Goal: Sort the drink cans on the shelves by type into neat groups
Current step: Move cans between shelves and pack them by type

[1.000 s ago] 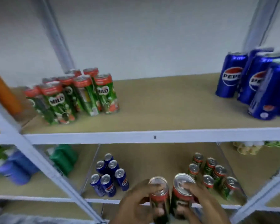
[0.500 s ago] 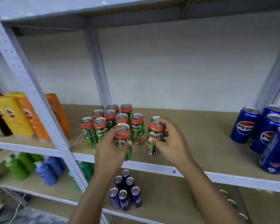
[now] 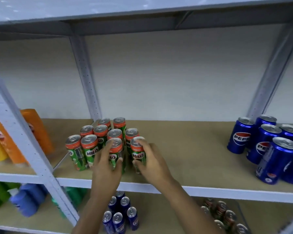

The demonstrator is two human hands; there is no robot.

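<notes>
A cluster of green Milo cans (image 3: 90, 146) with red tops stands on the middle shelf (image 3: 184, 159). My left hand (image 3: 107, 164) grips one Milo can (image 3: 115, 146) at the front of the cluster. Just to its right, my right hand (image 3: 152, 162) grips a second Milo can (image 3: 138, 151). Both held cans stand upright on the shelf board beside the group. Blue Pepsi cans (image 3: 267, 146) stand grouped at the shelf's right end. On the lower shelf are small blue cans (image 3: 120, 215) and more Milo cans (image 3: 225, 215).
A grey upright post (image 3: 32, 149) crosses the left front of the shelving. Orange and yellow packs (image 3: 5, 141) stand left of it. Green and blue bottles (image 3: 24, 198) sit on the lower left shelf. Bare board lies between the Milo and Pepsi groups.
Both hands carried a Milo can each up from the lower shelf to the middle shelf and set them against the front of the Milo cluster. The view tilted upward.
</notes>
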